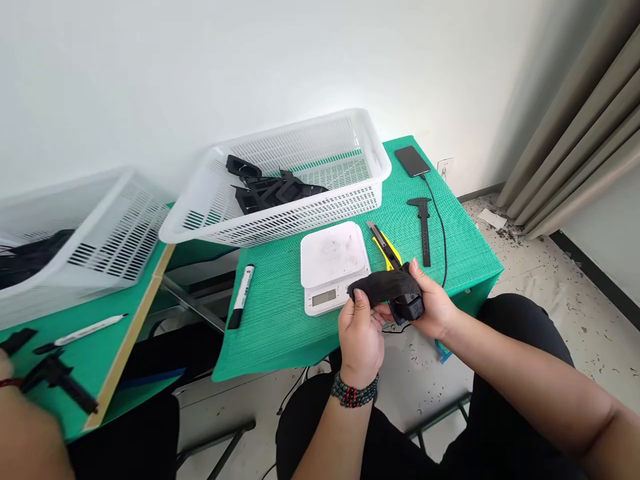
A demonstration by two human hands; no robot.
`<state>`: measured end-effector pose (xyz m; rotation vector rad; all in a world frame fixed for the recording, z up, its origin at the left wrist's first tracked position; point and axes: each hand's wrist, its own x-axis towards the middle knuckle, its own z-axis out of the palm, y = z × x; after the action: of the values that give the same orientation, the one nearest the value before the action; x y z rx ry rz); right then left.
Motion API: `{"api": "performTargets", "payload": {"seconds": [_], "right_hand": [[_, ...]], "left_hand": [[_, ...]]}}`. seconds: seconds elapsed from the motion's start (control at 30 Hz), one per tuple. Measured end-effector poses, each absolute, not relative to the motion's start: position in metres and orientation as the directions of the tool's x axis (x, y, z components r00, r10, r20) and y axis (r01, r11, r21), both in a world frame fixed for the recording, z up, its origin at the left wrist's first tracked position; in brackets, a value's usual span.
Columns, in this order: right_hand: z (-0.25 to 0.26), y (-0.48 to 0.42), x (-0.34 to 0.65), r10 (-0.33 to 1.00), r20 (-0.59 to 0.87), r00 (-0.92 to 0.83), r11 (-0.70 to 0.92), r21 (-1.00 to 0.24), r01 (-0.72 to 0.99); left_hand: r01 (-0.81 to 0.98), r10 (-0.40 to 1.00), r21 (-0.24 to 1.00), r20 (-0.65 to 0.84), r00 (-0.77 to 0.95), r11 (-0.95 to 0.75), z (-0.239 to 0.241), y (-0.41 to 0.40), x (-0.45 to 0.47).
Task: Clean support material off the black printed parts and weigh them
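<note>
Both my hands hold one black plastic part (387, 288) just in front of the table's near edge. My left hand (359, 337), with a bead bracelet at the wrist, pinches the part's left end. My right hand (434, 305) is closed round its right end from behind. A white digital scale (333, 265) stands on the green mat right behind the part. A yellow utility knife (384, 245) lies beside the scale, close to my right hand.
A white mesh basket (300, 175) with several black parts sits at the back. A black marker (241, 296), a black caliper (423, 228) and a phone (412, 161) with its cable lie on the green table (273, 319). Another person's hand (5, 373) shows at the left by a second basket (80, 233).
</note>
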<state>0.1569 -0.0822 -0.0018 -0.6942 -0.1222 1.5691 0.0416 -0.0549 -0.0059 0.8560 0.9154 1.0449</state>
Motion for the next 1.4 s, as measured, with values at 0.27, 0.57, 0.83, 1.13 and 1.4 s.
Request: {"api": "performTargets", "payload": {"seconds": [0.27, 0.57, 0.83, 1.13, 1.4], "right_hand": [[0.000, -0.084, 0.158, 0.967, -0.254, -0.027, -0.156, -0.503, -0.850], [-0.003, -0.082, 0.169, 0.960, -0.278, -0.026, -0.144, -0.413, -0.899], [-0.008, -0.082, 0.169, 0.959, -0.281, 0.023, -0.097, -0.405, -0.909], [-0.005, -0.083, 0.169, 0.974, -0.213, 0.074, -0.028, -0.440, -0.898], [0.003, -0.083, 0.167, 0.970, -0.241, 0.041, -0.072, -0.444, -0.893]], "left_hand": [[-0.347, 0.938, 0.880, -0.253, 0.236, 0.324, -0.007, -0.055, 0.040], [-0.446, 0.887, 0.770, -0.360, 0.288, 0.457, 0.001, -0.049, 0.034], [-0.491, 0.952, 0.815, -0.255, 0.171, 0.307, 0.003, -0.048, 0.033], [-0.549, 0.964, 0.793, -0.235, 0.123, 0.264, 0.003, -0.045, 0.031], [-0.609, 0.955, 0.741, -0.277, 0.106, 0.282, 0.006, -0.043, 0.028]]}}
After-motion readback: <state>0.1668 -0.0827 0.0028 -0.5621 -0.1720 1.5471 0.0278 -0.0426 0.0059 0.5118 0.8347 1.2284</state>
